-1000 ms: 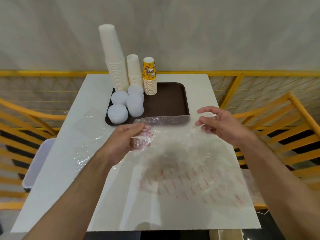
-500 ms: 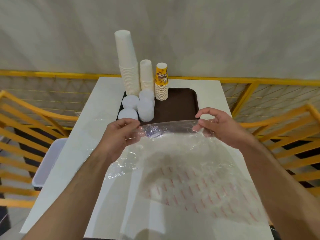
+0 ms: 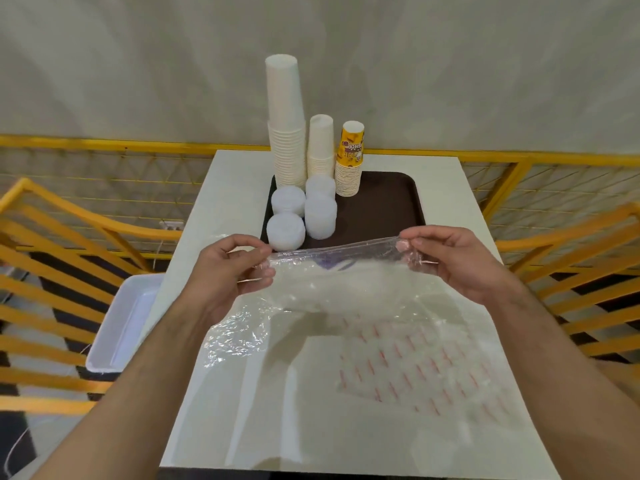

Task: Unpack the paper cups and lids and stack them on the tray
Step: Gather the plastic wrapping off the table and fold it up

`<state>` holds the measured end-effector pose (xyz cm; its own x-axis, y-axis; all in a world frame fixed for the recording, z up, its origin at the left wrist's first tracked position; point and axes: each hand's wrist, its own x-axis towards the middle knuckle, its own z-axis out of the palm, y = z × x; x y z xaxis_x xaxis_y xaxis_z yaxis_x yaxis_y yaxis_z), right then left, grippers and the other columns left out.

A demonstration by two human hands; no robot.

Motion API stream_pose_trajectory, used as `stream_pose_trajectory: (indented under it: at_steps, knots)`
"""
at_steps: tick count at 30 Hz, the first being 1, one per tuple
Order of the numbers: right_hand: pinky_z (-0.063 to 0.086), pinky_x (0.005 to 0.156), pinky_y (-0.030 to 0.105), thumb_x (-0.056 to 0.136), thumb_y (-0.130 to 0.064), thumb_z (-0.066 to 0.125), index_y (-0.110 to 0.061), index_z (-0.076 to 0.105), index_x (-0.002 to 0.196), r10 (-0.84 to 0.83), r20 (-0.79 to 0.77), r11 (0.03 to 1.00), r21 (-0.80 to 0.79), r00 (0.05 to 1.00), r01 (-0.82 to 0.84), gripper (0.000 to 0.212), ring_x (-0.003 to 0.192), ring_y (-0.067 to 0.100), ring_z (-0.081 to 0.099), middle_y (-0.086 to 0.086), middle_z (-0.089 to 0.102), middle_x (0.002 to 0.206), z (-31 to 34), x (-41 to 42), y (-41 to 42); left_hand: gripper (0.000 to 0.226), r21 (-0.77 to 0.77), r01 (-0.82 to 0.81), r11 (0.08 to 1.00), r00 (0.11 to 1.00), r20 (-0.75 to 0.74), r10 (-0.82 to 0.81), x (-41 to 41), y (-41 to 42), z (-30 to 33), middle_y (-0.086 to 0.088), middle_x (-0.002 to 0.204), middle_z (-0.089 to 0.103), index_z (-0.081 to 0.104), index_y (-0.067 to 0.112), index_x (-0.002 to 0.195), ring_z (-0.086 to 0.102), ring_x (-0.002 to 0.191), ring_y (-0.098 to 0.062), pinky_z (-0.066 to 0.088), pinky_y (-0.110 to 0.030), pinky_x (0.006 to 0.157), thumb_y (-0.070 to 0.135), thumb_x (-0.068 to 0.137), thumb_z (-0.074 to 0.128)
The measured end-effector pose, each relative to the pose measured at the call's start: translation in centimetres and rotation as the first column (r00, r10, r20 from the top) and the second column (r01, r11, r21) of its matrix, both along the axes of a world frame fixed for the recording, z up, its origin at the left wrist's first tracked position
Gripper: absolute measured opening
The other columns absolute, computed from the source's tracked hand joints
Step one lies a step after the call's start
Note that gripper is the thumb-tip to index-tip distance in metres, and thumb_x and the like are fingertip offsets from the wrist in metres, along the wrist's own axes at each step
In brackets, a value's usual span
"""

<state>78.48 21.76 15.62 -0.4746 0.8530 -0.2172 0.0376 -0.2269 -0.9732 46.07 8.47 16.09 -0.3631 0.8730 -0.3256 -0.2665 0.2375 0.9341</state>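
tall white cup stack (image 3: 285, 133): upside down, tray's far-left corner | shorter white cup stack (image 3: 320, 147): just right of it | yellow printed cup stack (image 3: 349, 161): rightmost | four white lid stacks (image 3: 320, 216): clustered in front of cups | brown tray (image 3: 384, 206): right half bare | clear plastic bag (image 3: 346, 289): empty, stretched flat

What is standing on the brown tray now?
On the brown tray stand two white cup stacks, one printed yellow cup stack and four lid stacks. The plastic bag, held by both hands, covers the tray's near edge.
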Motion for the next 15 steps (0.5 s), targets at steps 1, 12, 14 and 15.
stream_pose_trajectory:
  at_steps: [1,12,14,15]
  knots:
    - [0.061,0.080,0.031,0.095,-0.004,0.059,-0.012,0.073,0.112,0.002,-0.006,1.000,-0.009,1.000,-0.002,0.023,0.082,0.013,0.070,0.003,0.076,0.101,0.0,-0.6,-0.4,0.010,-0.002,-0.009,1.000,1.000,0.005,0.009,-0.4,-0.2,0.0,-0.013,0.075,0.060,0.069,0.012,0.093,0.069,0.067,-0.027,0.061,-0.036,0.066,0.013,0.084,0.072]
    - [0.059,0.075,0.022,0.088,0.010,0.063,-0.009,0.068,0.124,0.016,0.007,1.000,-0.005,1.000,-0.016,0.041,0.086,0.016,0.073,0.002,0.070,0.117,-0.8,-4.1,-3.3,0.027,-0.012,0.218,0.976,0.974,-0.062,-0.218,-4.4,-3.4,-1.8,-0.019,0.099,0.062,0.051,0.012,0.098,0.059,0.069,-0.023,0.058,-0.033,0.070,-0.012,0.091,0.059]
    - [0.060,0.074,0.024,0.088,0.009,0.063,-0.011,0.067,0.127,0.033,0.011,0.999,-0.035,0.999,-0.032,0.044,0.088,0.019,0.074,-0.001,0.070,0.122,-0.9,-4.6,-3.7,0.012,-0.021,0.222,0.975,0.975,-0.021,-0.222,-4.8,-3.6,-2.0,-0.016,0.111,0.062,0.058,0.008,0.093,0.065,0.078,-0.024,0.057,-0.034,0.073,-0.004,0.094,0.059]
    - [0.060,0.074,0.025,0.087,0.009,0.064,-0.012,0.066,0.129,0.037,0.008,0.998,-0.045,0.999,-0.036,0.046,0.090,0.020,0.074,-0.004,0.069,0.127,-0.9,-4.8,-3.9,0.010,-0.035,0.245,0.969,0.969,0.046,-0.244,-4.8,-3.8,-2.2,-0.014,0.116,0.065,0.060,0.012,0.100,0.066,0.083,-0.027,0.055,-0.035,0.078,0.004,0.095,0.061]
